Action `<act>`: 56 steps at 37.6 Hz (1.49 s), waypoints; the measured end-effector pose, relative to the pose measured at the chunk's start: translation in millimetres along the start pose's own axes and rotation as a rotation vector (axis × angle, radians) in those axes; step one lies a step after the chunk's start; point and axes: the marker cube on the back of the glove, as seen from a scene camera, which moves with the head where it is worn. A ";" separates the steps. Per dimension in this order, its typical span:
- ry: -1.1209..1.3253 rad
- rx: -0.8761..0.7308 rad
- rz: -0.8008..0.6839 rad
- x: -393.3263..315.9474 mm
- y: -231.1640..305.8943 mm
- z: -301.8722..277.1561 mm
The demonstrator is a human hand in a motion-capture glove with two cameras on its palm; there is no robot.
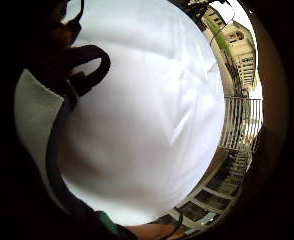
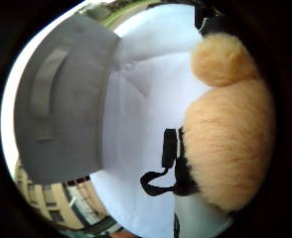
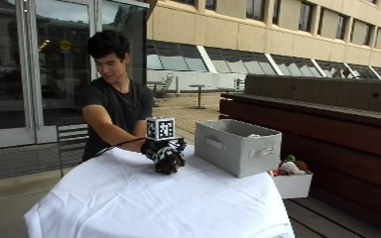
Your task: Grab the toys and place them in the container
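- At the left of the outside view, a person in a dark shirt reaches the gloved right hand down over the table, which is draped in a white cloth.
- The hand's fingers are curled round a plush toy, held just above or touching the cloth; I cannot tell which.
- The thumb-side palm view shows the toy's tan, fluffy fur close against the palm. It looks light, soft and squashy, not fragile or slippery; a grasp round the body should serve.
- Just to the right stands the grey fabric container, open-topped, with handles, so the carry is short.
- Further right, a white bin of other toys sits on the bench.
- The cloth lies loose and wrinkled. The setting is an outdoor terrace by a building.
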 end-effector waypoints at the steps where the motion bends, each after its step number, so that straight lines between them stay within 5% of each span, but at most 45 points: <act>1: 0.009 0.024 0.003 1.4 0.5 -0.5; 16: 0.061 0.054 0.067 34.2 -15.6 -29.5; 34: 0.020 0.239 0.115 5.1 -20.7 -231.2; 45: 0.020 0.308 0.077 -79.8 -32.1 -315.9; 56: 0.003 0.275 -0.046 -222.9 -22.2 -285.5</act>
